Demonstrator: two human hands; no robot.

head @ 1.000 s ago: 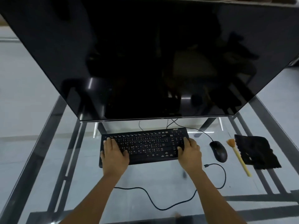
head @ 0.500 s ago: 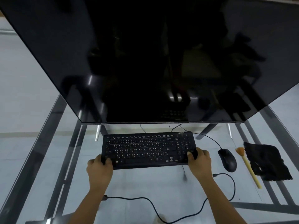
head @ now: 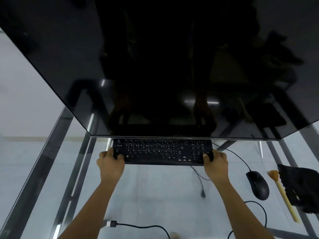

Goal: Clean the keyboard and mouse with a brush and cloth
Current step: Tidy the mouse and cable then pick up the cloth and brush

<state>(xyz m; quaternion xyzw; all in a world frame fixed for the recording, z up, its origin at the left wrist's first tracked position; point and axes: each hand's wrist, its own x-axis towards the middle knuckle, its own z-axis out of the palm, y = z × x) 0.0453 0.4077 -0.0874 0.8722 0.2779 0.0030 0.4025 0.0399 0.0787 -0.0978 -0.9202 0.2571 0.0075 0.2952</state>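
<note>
A black keyboard (head: 162, 151) is held just below the monitor's lower edge, its far rows partly hidden by the screen. My left hand (head: 110, 163) grips its near left corner and my right hand (head: 215, 163) grips its near right corner. A black mouse (head: 258, 185) lies on the glass to the right. Beside the mouse lies a brush (head: 283, 194) with a pale yellow handle and orange bristles. A crumpled black cloth (head: 300, 185) lies right of the brush, at the frame's edge.
A large dark monitor (head: 155, 66) fills the upper view. The glass table (head: 155, 190) has metal frame bars on the left and right. A loose cable with a USB plug (head: 110, 223) lies near the front edge, and the keyboard's own cable hangs down.
My hands have slid from the top of the keyboard to its near corners and gripped it. The keyboard sits higher in view, against the monitor's edge, and its cable dangles free.
</note>
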